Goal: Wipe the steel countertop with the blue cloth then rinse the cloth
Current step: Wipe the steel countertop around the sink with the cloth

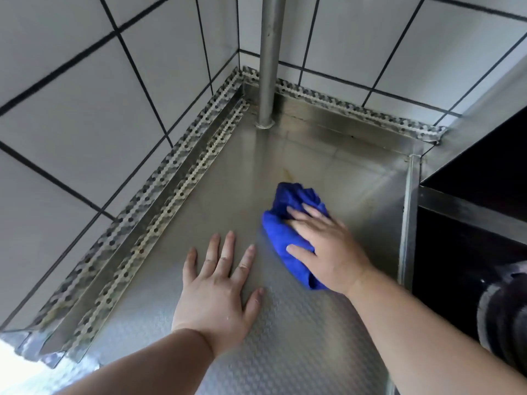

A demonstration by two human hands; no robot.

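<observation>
We look down into a tiled corner. Our right hand (328, 249) lies on top of the cloth (288, 232), a bunched blue wad resting on the counter (285, 323). The fingers (302, 216) are laid nearly straight over the cloth, slightly spread, and the thumb (299, 250) presses against its near side; the palm covers the wad's right part. The cloth pokes out past the fingertips toward the far corner and past the thumb toward us.

Our left hand (219, 289) rests flat on the bare counter, just left of the cloth and not touching it. Its fingers are straight and fanned wide, holding nothing, with the thumb pointing toward the cloth. Both forearms are bare.

The counter is steel with a fine embossed pattern near us and a smoother look farther back. A faint yellowish stain (289, 175) sits on it just beyond the cloth. A steel post (269, 61) rises from the counter in the far corner. Perforated metal strips (159, 195) run along the foot of the white tiled walls (85, 109) on the left and at the back. On the right a raised steel edge (409, 218) bounds the counter, and beyond it stands a dark unit (470, 238); we cannot tell what it is. A blurred dark shape (504, 315) sits at the right margin.
</observation>
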